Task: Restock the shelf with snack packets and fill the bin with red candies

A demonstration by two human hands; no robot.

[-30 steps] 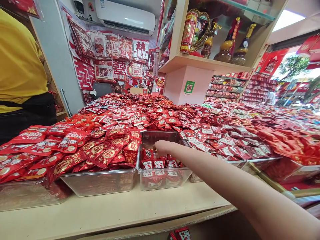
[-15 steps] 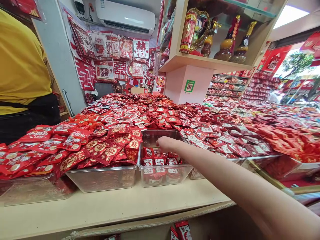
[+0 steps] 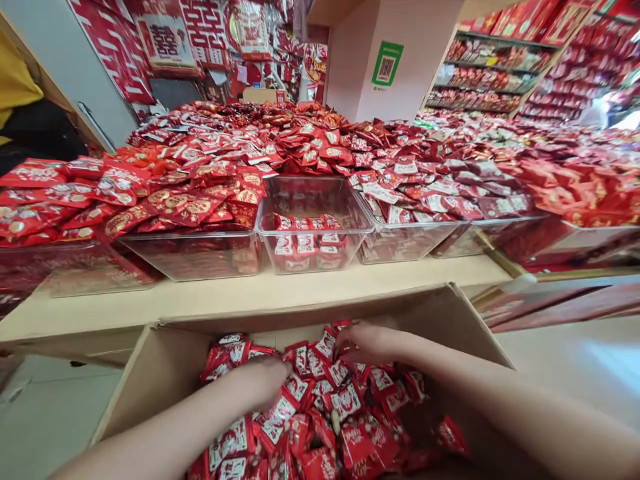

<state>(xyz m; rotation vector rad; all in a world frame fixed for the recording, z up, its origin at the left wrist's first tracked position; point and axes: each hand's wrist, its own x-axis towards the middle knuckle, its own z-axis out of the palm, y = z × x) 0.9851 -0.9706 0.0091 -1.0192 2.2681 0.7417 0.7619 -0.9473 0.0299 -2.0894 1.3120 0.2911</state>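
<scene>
Both hands are down in a cardboard box (image 3: pixel 453 313) heaped with small red-and-white wrapped snack packets (image 3: pixel 345 402). My left hand (image 3: pixel 267 380) lies over the left middle of the heap, its fingers mostly hidden behind the back of the hand. Farther right, my right hand (image 3: pixel 363 343) touches packets near the box's back wall, fingers bent and parted. On the counter behind, a clear plastic bin (image 3: pixel 315 233) holds a few neat stacks of similar packets low down, with its back part bare.
Neighbouring clear bins (image 3: pixel 200 257) overflow with red packets on the wooden counter (image 3: pixel 210 300). A pillar with a green QR sign (image 3: pixel 387 63) rises behind them. Part of a person in a yellow top (image 3: pixel 17 73) shows at the far left.
My right hand has left the clear bin and come down into the cardboard box. My left hand has come into view there too. The view has tilted downward.
</scene>
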